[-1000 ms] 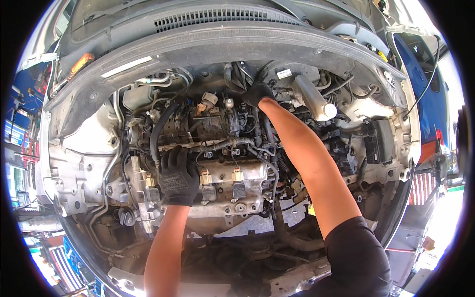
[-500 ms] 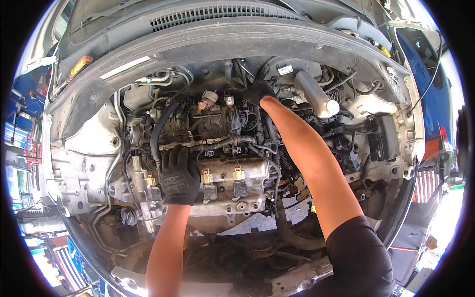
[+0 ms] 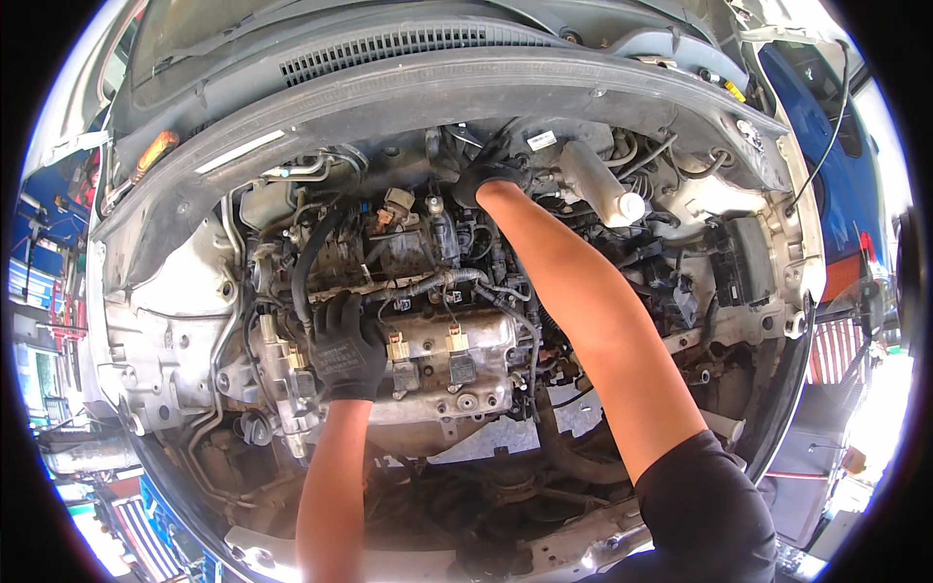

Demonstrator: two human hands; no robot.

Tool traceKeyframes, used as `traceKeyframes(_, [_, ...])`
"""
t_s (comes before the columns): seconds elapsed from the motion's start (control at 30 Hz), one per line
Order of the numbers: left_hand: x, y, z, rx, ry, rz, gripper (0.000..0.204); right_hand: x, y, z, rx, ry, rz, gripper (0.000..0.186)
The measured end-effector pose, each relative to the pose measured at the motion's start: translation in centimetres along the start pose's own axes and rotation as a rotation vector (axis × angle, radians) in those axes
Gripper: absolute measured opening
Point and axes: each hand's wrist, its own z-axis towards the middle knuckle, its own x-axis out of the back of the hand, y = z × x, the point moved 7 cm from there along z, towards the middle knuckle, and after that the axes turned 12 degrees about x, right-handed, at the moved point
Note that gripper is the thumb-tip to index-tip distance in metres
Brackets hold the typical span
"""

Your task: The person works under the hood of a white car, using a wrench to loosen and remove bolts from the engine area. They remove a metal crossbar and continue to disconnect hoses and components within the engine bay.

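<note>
two bare forearms [image 3: 335, 486] come up from the lower edge, over the pale front crossbar [image 3: 418, 565] and the dark hollow behind it, so this is a lean in from the vehicle's nose. past that gap sits the engine [image 3: 442, 238], middle of the bay, its pale metal cover [image 3: 432, 374] nearest us, and on the cover's left part is the left hand [image 3: 345, 350], gloved in black, palm down. it lies loosely unfolded, fingers pointing away, nothing seen in its grasp; it looks like a prop, taking weight for a long lean. just right of it, two dark coils [image 3: 462, 369] sit in a row, pale plugs [image 3: 457, 337] at their far ends, presumably spaced to suit the engine beneath. a wiring loom [image 3: 428, 284] runs off rightward near the fingertips, and a curved black hose [image 3: 305, 257] arches away just left of them.

now the deep end: the right arm stretches long, putting the right hand [image 3: 486, 180], also black-gloved, among dark parts at the back. black on black there, so i can't tell how far its fingers close, or on what. to its right a silver canister [image 3: 593, 175] tilts, its pale cap [image 3: 627, 207] towards us, likely for easy reach. farther off, an orange handle [image 3: 155, 151] rests near the left end of the cowl [image 3: 418, 73], perhaps parked clear of the engine.
</note>
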Motion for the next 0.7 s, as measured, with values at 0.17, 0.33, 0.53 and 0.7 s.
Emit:
traceKeyframes(0.17, [-0.1, -0.2, -0.3, 0.007, 0.001, -0.007, 0.037, -4.3, 2.8, 4.9, 0.000, 0.338, -0.036, 0.088])
traceKeyframes(0.33, [-0.2, -0.2, -0.1, 0.013, -0.020, -0.027, 0.037, -6.7, 5.8, 6.9, 0.387, 0.439, 0.037, 0.107])
traceKeyframes(0.53, [-0.2, 0.4, 0.2, 0.008, -0.035, -0.020, 0.038, -5.8, 6.6, 7.5, 0.453, 0.334, 0.080, 0.059])
traceKeyframes(0.7, [0.2, -0.4, -0.1, 0.017, -0.005, -0.003, 0.038, -3.1, 6.9, 3.1, 0.495, 0.413, 0.590, 0.030])
